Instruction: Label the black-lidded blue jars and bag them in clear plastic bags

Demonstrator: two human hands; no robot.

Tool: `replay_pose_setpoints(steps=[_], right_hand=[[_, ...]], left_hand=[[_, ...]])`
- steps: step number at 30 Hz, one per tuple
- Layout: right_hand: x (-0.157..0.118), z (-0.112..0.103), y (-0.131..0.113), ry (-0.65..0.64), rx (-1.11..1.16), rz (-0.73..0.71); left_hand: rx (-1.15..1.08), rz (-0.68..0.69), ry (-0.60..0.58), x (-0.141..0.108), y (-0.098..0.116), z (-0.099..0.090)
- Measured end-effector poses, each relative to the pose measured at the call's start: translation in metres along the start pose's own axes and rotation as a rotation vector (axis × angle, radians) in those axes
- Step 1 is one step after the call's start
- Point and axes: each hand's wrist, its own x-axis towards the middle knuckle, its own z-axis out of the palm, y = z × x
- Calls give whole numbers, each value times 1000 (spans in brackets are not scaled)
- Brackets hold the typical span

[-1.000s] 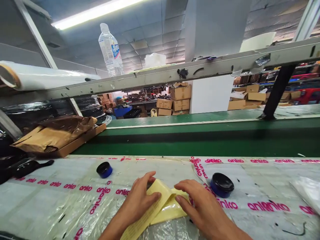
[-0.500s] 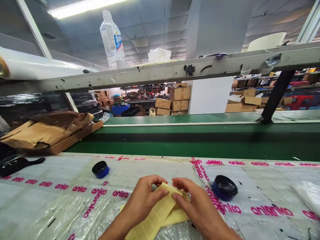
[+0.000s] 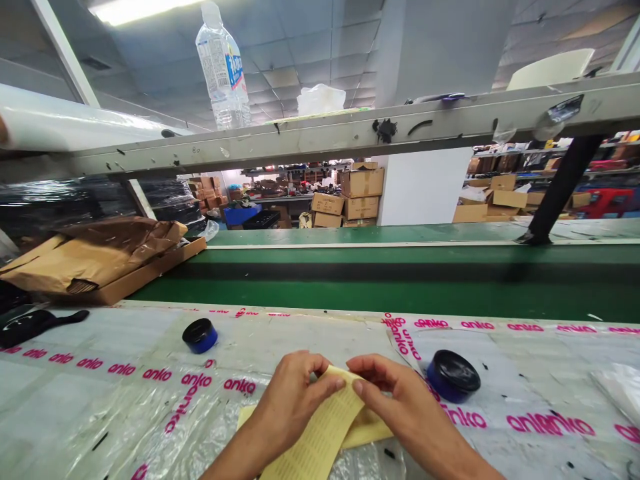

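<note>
A yellow printed paper sheet [image 3: 316, 427] is pinched at its top edge between my two hands. My left hand [image 3: 295, 393] has thumb and fingers closed on the upper left of the sheet. On the upper right, my right hand [image 3: 390, 393] grips the same edge with its thumb in front. More yellow paper [image 3: 367, 430] lies beneath and behind the held sheet, partly covered by it and by my hands. Clear plastic film [image 3: 215, 433] spreads over the table under the paper.
Two black-and-blue round pieces stand on the table, a smaller one [image 3: 200, 335] at left and a larger one [image 3: 453, 376] at right. Beyond runs a green belt [image 3: 350, 280]. A cardboard tray [image 3: 150, 273] sits at far left; a metal rail [image 3: 310, 145] crosses above, bearing a water bottle [image 3: 223, 73].
My right thumb has shifted slightly right along the sheet's top edge, and the sheet's upper part has moved a little right. The camera view has moved slightly.
</note>
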Motion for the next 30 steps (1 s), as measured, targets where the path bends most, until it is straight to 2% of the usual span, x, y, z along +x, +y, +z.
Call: replay_pose_setpoints(steps=[7,14,30], right_hand=[[0,-6,-8,-21,85,60],[1,-12,-14,-74,65,115],[-7,-12,-9,-35,-330,-53]], left_hand=[[50,49,0,-1,4,3],[101,103,-5,0,5,6],[213,88,-10,2,-1,14]])
